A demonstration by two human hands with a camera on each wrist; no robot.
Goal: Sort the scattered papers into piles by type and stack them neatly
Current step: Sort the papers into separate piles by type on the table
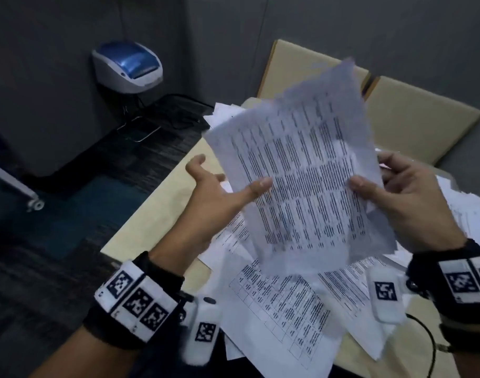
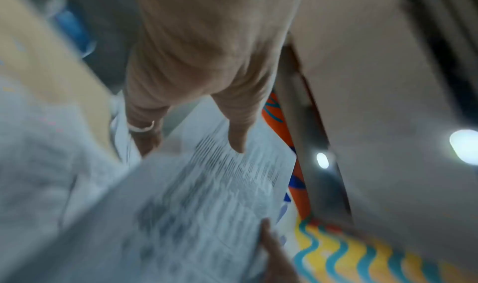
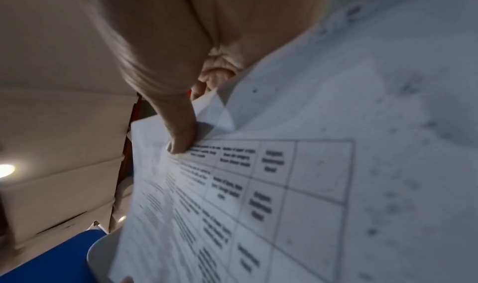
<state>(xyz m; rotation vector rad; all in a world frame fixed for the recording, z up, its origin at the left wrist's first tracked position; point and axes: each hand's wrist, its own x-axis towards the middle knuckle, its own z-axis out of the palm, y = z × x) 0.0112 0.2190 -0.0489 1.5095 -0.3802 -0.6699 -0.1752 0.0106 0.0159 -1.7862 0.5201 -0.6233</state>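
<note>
I hold a sheaf of printed sheets [image 1: 301,173] with dense table text, raised and tilted over the table. My left hand [image 1: 230,190] takes its left edge: the thumb [image 2: 236,142] lies on the printed face and a ringed finger [image 2: 141,132] reaches behind the edge. My right hand [image 1: 383,181] grips the right edge, thumb [image 3: 181,138] on a gridded sheet [image 3: 258,185] and fingers curled behind. Below lie scattered papers [image 1: 282,309], overlapping and askew, some with tables, some with plain text. The sheaf hides the papers behind it.
The beige table [image 1: 157,208] ends at a left edge above dark carpet. A white and blue label printer [image 1: 127,66] sits by the grey wall with cables [image 1: 143,126] beside it. Beige boards [image 1: 413,118] lean behind the table. A chair caster [image 1: 35,204] shows at far left.
</note>
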